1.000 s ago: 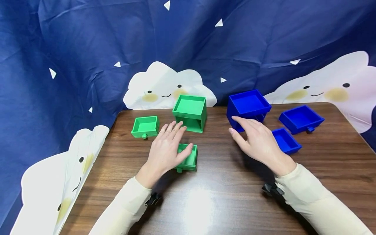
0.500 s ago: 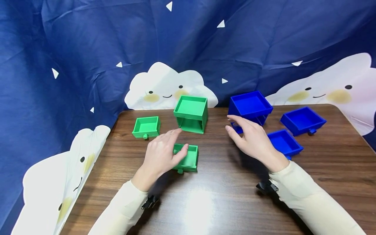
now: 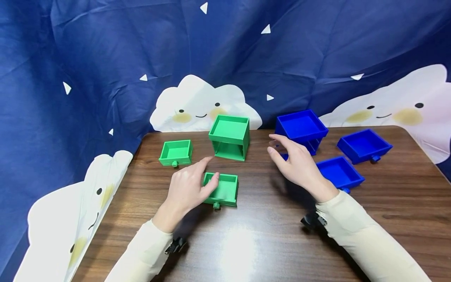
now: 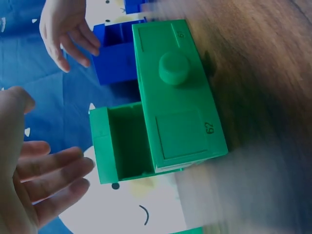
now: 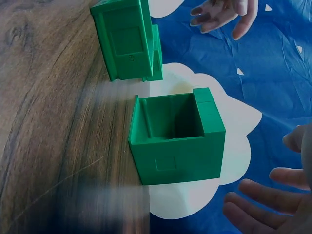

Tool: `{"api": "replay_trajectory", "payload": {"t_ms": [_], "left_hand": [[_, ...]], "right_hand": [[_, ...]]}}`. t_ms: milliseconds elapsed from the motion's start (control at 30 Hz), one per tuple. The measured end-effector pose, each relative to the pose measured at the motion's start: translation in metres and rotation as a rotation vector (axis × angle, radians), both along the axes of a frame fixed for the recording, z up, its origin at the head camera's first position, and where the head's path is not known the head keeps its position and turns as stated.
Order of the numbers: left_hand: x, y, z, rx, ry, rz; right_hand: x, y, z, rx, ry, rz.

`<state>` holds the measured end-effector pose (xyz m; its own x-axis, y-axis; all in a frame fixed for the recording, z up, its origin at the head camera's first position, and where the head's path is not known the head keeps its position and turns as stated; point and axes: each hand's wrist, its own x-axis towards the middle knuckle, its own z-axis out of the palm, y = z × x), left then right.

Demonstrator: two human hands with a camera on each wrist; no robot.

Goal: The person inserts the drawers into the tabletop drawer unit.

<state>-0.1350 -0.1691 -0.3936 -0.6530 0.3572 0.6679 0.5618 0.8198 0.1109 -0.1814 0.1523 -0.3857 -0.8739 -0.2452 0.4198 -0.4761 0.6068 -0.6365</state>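
Note:
My left hand (image 3: pixel 188 186) hovers over the left side of the nearer green drawer (image 3: pixel 225 188), thumb apart from the fingers, holding nothing. That drawer's round knob (image 4: pixel 174 68) faces me in the left wrist view. Behind it stands the green drawer cabinet (image 3: pixel 230 137), its front open and hollow; the right wrist view shows the cabinet (image 5: pixel 178 151) from its side. My right hand (image 3: pixel 299 164) is held in the air before the blue drawer cabinet (image 3: pixel 301 125), partly covering its front. Its fingers (image 5: pixel 263 197) are loosely bent around nothing.
Another green drawer (image 3: pixel 176 152) lies left of the green cabinet. Two blue drawers, one nearer (image 3: pixel 340 172) and one farther right (image 3: pixel 364 145), lie right of the blue cabinet. A blue cloud-print cloth (image 3: pixel 225 47) hangs behind the wooden table (image 3: pixel 275 243).
My left hand has drawn back toward me and left, uncovering more of the nearer green drawer. The right hand has shifted left, uncovering more of the nearer blue drawer. No drawer has visibly moved.

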Motion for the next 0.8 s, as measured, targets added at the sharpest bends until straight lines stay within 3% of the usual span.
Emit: {"api": "replay_trajectory", "payload": {"t_ms": [367, 800], "left_hand": [[0.007, -0.008, -0.002, 0.059, -0.113, 0.012], [0.020, -0.017, -0.009, 0.060, -0.168, 0.046]], "right_hand": [[-0.013, -0.007, -0.007, -0.051, -0.055, 0.033], [-0.023, -0.015, -0.012, -0.038, -0.086, 0.014]]}}
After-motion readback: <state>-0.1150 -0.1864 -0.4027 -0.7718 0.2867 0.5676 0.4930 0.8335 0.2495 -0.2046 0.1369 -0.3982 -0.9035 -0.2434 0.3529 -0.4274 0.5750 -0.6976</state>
